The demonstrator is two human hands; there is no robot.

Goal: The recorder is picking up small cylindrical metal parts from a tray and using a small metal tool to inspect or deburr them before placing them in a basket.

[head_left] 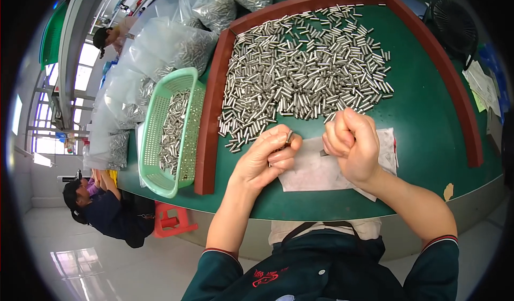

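Note:
Small shiny metal pins lie in a wide, loose heap on the green tabletop, just beyond both hands. My left hand is closed, and a metal pin sticks up between its thumb and fingers. Curled into a fist, my right hand is a little way to the right; a short grey end, which looks like another pin, pokes out at its left side. Whether more pins sit inside either hand is hidden. Beneath the hands a stained whitish cloth lies near the table's front edge.
A reddish-brown raised border frames the heap on the left, back and right. Left of it stands a green perforated basket with pins inside. Clear bags of pins line the far left. A black fan is at the back right.

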